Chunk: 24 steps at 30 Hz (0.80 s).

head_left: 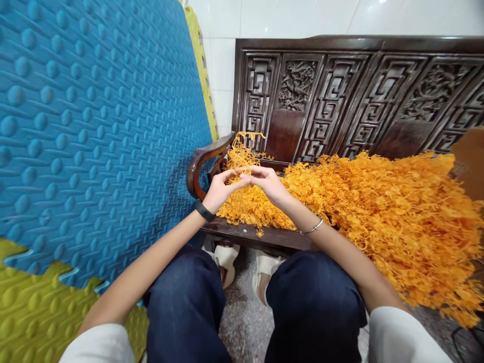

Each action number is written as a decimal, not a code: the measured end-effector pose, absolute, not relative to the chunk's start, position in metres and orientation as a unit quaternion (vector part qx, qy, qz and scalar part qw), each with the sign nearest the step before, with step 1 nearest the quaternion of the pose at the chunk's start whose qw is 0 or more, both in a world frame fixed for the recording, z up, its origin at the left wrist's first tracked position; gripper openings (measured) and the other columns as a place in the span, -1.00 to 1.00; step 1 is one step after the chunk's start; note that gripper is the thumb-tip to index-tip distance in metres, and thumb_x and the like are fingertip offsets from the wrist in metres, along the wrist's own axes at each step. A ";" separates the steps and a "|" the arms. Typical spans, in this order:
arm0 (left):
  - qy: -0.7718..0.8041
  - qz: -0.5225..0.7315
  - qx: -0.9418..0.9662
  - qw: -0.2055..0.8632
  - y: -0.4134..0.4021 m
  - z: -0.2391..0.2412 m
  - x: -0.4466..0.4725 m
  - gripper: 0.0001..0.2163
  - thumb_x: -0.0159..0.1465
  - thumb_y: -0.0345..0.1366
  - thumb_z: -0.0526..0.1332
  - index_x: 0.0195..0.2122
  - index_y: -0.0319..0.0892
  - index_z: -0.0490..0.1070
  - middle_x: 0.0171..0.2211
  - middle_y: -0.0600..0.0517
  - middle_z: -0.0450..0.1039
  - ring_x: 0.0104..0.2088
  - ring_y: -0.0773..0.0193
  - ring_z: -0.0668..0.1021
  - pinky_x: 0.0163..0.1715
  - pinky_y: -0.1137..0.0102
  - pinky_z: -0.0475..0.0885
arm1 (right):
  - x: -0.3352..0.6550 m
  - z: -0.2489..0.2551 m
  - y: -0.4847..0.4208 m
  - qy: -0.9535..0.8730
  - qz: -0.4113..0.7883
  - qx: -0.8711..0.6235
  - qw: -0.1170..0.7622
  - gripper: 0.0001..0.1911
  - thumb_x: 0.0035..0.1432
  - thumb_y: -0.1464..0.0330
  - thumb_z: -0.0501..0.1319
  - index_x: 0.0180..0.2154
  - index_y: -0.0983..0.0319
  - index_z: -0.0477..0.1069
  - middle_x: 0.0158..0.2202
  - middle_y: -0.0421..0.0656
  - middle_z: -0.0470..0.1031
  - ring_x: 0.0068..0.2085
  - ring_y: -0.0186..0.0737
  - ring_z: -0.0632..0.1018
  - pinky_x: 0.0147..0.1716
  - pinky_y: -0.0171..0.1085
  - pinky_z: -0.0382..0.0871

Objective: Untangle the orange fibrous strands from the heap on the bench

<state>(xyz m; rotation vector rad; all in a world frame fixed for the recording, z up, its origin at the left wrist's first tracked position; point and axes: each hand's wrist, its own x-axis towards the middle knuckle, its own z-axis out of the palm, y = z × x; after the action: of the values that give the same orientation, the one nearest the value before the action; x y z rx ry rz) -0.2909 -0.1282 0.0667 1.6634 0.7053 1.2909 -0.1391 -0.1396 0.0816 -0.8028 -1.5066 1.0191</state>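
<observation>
My left hand (pixel 223 189) and my right hand (pixel 270 184) meet fingertip to fingertip above the bench seat. Both are closed in a pinch on a small orange plastic piece (pixel 245 171), mostly hidden by the fingers; its exact form is too small to make out. Right behind and below the hands lies a heap of thin, branching orange plastic pieces (pixel 249 212), like artificial plant sprigs. A stalk-like orange frame (pixel 249 135) sticks up from the heap beyond my fingers.
A dark carved wooden bench (pixel 291 126) stands ahead, its curved armrest (pixel 196 171) close to my left wrist. A far larger orange pile (pixel 408 217) spreads along the right, beside a brown cardboard box (pixel 469 159). Blue foam matting (pixel 94 126) rises on the left.
</observation>
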 end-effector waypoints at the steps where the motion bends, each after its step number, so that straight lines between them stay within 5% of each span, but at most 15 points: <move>1: 0.281 0.514 0.670 0.456 -0.129 0.066 -0.290 -0.64 -0.03 -0.15 0.40 -0.27 -0.27 0.48 -0.23 -0.06 0.51 -0.14 0.18 0.48 -0.04 0.28 0.32 | -0.139 0.081 -0.141 -0.631 0.435 -0.337 0.547 -0.73 -0.08 0.26 0.36 -0.27 0.18 0.56 -0.35 -0.20 0.56 -0.33 -0.32 0.49 -0.33 -0.31 0.37; 9: 0.307 0.476 0.671 0.478 -0.131 0.064 -0.287 -0.66 -0.12 -0.08 0.43 -0.50 -0.23 0.44 -0.54 0.08 0.41 -0.46 0.31 0.44 -0.37 0.36 0.34 | -0.126 0.077 -0.145 -0.582 0.524 -0.326 0.530 -0.75 -0.24 0.39 0.42 -0.41 0.23 0.47 -0.34 -0.22 0.53 -0.28 -0.32 0.52 -0.16 -0.25 0.39; 12: 0.332 0.486 0.668 0.455 -0.131 0.065 -0.292 -0.67 -0.10 -0.05 0.41 -0.55 -0.22 0.43 -0.57 0.09 0.38 -0.47 0.31 0.41 -0.39 0.37 0.29 | -0.122 0.076 -0.145 -0.585 0.551 -0.313 0.505 -0.75 -0.23 0.44 0.40 -0.39 0.23 0.45 -0.24 -0.19 0.54 -0.17 -0.31 0.52 -0.04 -0.23 0.33; 17: 0.324 0.496 0.660 0.462 -0.130 0.066 -0.296 -0.68 -0.07 -0.07 0.39 -0.56 -0.21 0.38 -0.55 0.11 0.35 -0.47 0.35 0.38 -0.38 0.39 0.26 | -0.122 0.076 -0.141 -0.574 0.558 -0.293 0.523 -0.83 -0.19 0.45 0.31 -0.42 0.23 0.42 -0.19 -0.16 0.54 -0.16 -0.28 0.51 -0.13 -0.27 0.34; 21: 0.312 0.506 0.679 0.430 -0.129 0.065 -0.297 -0.72 -0.01 -0.13 0.35 -0.53 -0.20 0.32 -0.53 0.12 0.32 -0.46 0.37 0.36 -0.38 0.41 0.25 | -0.124 0.077 -0.140 -0.588 0.501 -0.317 0.551 -0.78 -0.13 0.39 0.31 -0.37 0.22 0.33 -0.19 -0.13 0.51 -0.21 -0.29 0.51 -0.19 -0.26 0.36; 24: 0.309 0.515 0.675 0.429 -0.128 0.066 -0.296 -0.77 0.06 -0.18 0.29 -0.51 -0.19 0.29 -0.56 0.12 0.31 -0.49 0.38 0.35 -0.41 0.42 0.24 | -0.122 0.081 -0.146 -0.612 0.313 -0.347 0.638 -0.68 -0.06 0.37 0.29 -0.23 0.18 0.27 -0.14 -0.14 0.42 -0.25 -0.33 0.47 -0.21 -0.26 0.37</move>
<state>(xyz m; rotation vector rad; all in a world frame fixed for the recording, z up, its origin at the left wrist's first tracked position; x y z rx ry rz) -0.2959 -0.1284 0.0658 1.6839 0.7724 1.2847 -0.1224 -0.1460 0.0813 -0.7929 -1.3984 0.7141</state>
